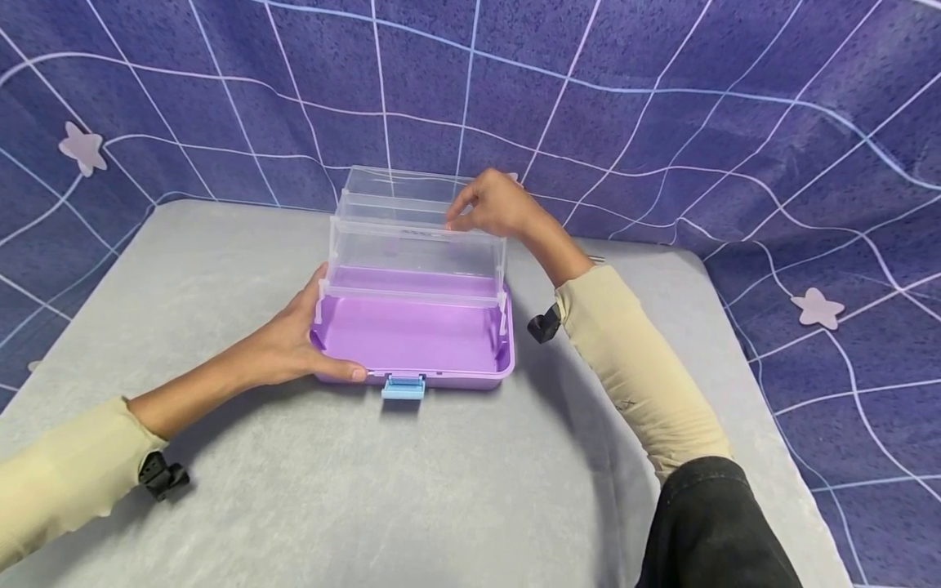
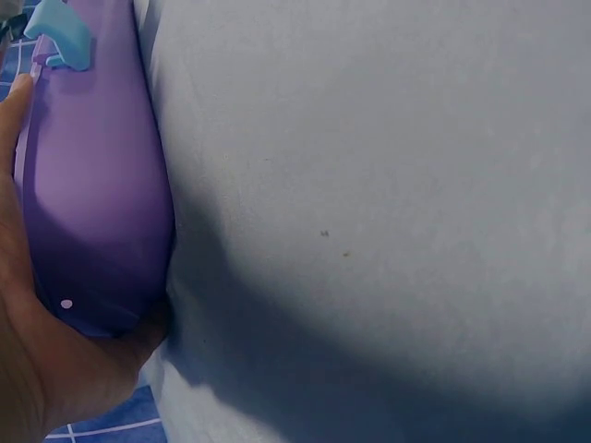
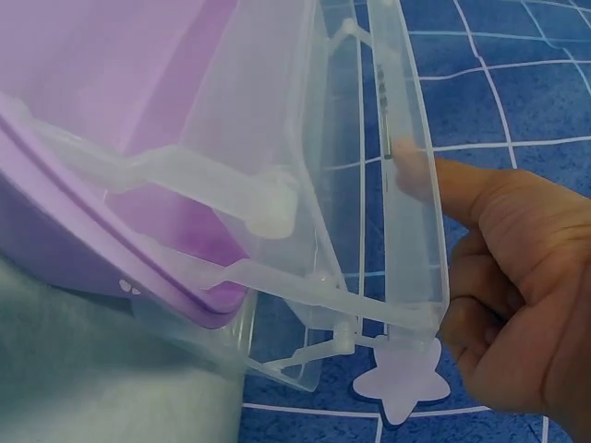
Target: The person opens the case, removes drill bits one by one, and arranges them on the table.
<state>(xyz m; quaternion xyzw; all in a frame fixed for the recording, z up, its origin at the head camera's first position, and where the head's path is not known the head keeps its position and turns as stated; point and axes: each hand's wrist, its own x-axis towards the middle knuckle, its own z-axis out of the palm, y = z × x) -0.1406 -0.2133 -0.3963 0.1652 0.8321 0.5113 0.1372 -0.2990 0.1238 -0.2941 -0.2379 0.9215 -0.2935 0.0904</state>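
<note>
A purple tackle-style box stands unlatched on the table, its clear stepped trays raised on white hinge arms. My left hand grips the box's left end, thumb on the front rim; in the left wrist view it wraps the corner. My right hand reaches into an upper clear tray from the back right. Through the tray wall in the right wrist view, a fingertip lies beside a thin dark metal piece. Whether the fingers pinch that piece is unclear.
A light blue latch hangs at the box's front. Thin metal pieces lie on the grey table behind the right forearm. Dark blue patterned cloth rises behind the table.
</note>
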